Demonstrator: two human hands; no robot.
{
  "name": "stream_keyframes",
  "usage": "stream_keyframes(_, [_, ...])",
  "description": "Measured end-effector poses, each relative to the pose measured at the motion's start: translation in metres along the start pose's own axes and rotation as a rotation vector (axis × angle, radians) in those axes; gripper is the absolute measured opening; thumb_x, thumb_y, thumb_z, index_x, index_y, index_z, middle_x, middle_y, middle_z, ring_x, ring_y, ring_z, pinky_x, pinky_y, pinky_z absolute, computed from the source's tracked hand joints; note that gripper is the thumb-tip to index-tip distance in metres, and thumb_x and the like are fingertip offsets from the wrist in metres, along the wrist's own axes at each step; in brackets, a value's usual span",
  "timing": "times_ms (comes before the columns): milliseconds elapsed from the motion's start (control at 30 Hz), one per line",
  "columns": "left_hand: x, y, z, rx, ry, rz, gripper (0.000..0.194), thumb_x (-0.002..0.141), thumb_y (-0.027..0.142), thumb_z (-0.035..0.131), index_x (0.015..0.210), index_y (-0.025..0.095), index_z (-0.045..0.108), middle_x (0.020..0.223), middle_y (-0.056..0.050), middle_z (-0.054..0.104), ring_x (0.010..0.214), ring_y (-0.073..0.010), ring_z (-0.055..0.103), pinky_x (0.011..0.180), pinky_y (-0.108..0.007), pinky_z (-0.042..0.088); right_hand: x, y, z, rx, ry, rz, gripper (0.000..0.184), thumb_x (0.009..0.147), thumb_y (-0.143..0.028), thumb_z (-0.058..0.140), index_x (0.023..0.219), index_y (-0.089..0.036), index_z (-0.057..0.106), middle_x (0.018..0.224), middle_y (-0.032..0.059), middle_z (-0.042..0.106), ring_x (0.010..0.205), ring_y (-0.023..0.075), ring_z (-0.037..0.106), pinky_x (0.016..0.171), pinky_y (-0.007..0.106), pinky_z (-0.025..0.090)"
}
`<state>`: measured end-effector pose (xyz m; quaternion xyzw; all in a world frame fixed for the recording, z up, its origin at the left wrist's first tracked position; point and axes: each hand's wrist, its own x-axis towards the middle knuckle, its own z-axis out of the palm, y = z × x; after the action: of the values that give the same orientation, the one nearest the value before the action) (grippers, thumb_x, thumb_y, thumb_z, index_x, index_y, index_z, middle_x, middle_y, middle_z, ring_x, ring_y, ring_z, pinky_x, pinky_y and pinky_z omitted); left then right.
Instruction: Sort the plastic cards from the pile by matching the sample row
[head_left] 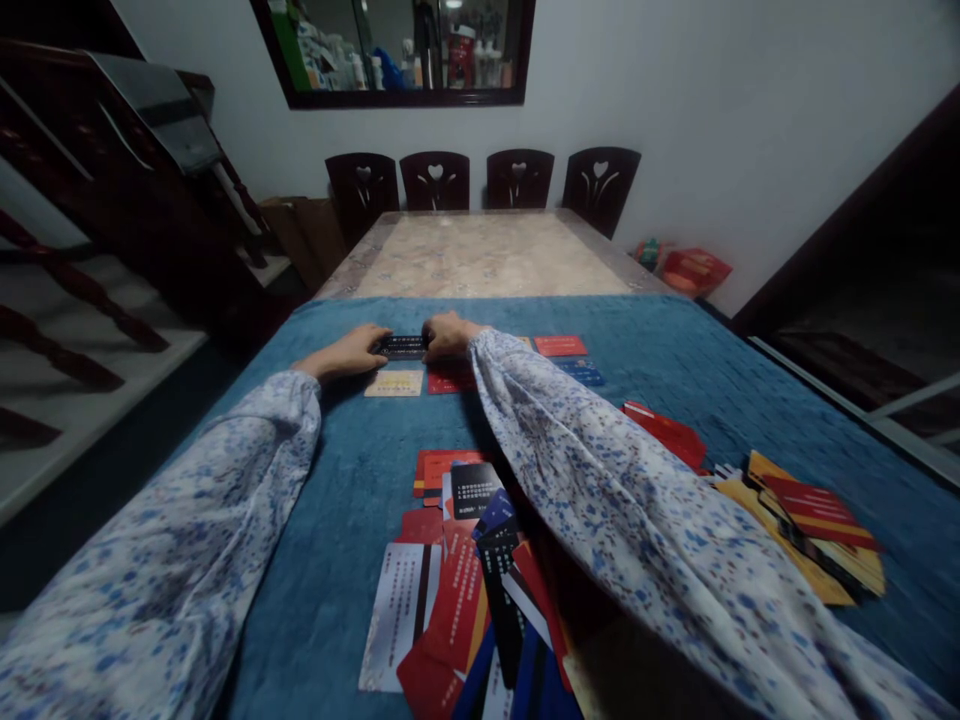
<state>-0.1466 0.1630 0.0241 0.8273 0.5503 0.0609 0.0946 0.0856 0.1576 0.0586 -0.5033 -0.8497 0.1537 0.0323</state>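
Observation:
A black card with white print lies on the blue cloth between my two hands. My left hand pinches its left end with thumb and fingers. At its right end my right hand is curled and closed on the card, hiding that edge. Just below are a cream card and a red card, the latter partly covered by my right sleeve. Another red card and a blue card lie to the right of my right wrist.
Nearer me is a loose pile of cards, with a white card and a black card among them. Yellow and red cards are heaped at the right. Several dark chairs stand beyond the table.

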Motion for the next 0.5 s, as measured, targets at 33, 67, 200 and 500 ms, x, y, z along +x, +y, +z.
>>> stream_keyframes(33, [0.0,-0.001,0.001,0.007,0.002,0.002,0.069,0.072,0.034,0.063,0.139,0.019,0.06,0.129,-0.012,0.066,0.122,-0.0331,0.06,0.111,-0.045,0.046,0.0,0.0,0.0,0.008,0.002,0.005,0.051,0.071,-0.026,0.087,0.119,-0.016,0.075,0.13,0.0129,0.072,0.12,0.0311,0.064,0.094,0.032,0.052])
stream_keyframes(67, [0.0,-0.001,0.001,0.016,0.003,0.002,0.07,0.072,0.035,0.064,0.14,0.019,0.06,0.13,-0.013,0.066,0.123,-0.0333,0.059,0.111,-0.045,0.046,0.001,0.0,0.0,0.015,0.002,0.007,0.051,0.07,-0.026,0.088,0.119,-0.015,0.075,0.13,0.013,0.072,0.119,0.0307,0.064,0.093,0.031,0.052])
stream_keyframes(200, [-0.002,-0.001,0.002,0.052,-0.002,-0.011,0.073,0.074,0.039,0.063,0.144,0.017,0.056,0.135,-0.015,0.062,0.129,-0.035,0.056,0.114,-0.046,0.044,0.001,0.0,-0.001,0.001,0.009,0.002,0.055,0.069,-0.028,0.089,0.12,-0.016,0.073,0.128,0.0126,0.072,0.122,0.0307,0.061,0.095,0.033,0.051])
stream_keyframes(500, [-0.02,0.016,-0.002,0.082,0.107,-0.029,0.071,0.084,0.044,0.058,0.15,0.018,0.048,0.148,-0.017,0.05,0.138,-0.0389,0.045,0.113,-0.056,0.04,-0.009,0.009,-0.002,-0.049,0.062,-0.011,0.088,0.067,-0.035,0.09,0.147,-0.024,0.055,0.143,0.0148,0.06,0.137,0.0392,0.046,0.105,0.056,0.047])
